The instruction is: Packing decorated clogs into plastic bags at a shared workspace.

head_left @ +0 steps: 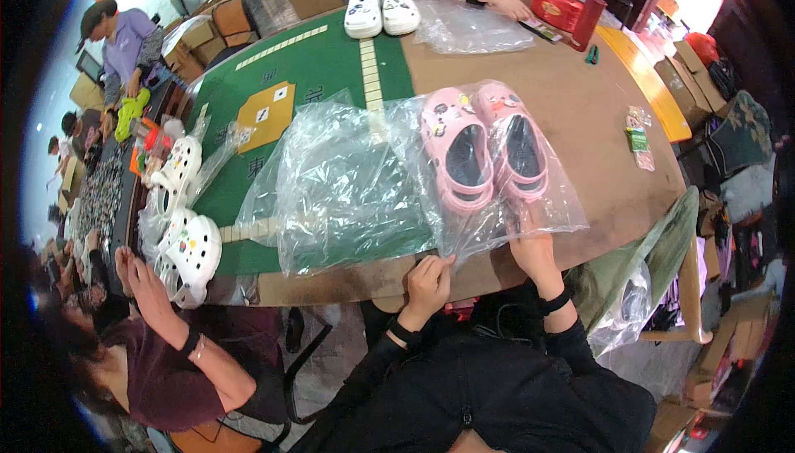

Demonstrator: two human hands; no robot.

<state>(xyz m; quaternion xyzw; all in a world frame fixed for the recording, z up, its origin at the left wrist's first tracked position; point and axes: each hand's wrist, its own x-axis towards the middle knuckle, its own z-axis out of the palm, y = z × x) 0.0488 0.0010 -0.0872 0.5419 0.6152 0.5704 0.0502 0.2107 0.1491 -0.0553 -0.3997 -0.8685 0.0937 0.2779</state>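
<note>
A pair of pink clogs (462,155) with small charms lies inside a clear plastic bag (563,209), toes pointing away from me. With closed fingers, my left hand (429,281) pinches the bag's near edge at the table's rim. My right hand (532,248) reaches into the bag's mouth and grips the heel end of the right clog; its fingertips are partly hidden by plastic and the shoe. To the left of the clogs, more crumpled clear bags (339,180) lie flat on the table.
The table (613,155) has a green patterned panel. White clogs (382,12) stand at its far side; more white clogs (197,250) lie left, near a co-worker's hand (149,283). Across sits another person by a red tin (556,4). A chair (700,287) stands right.
</note>
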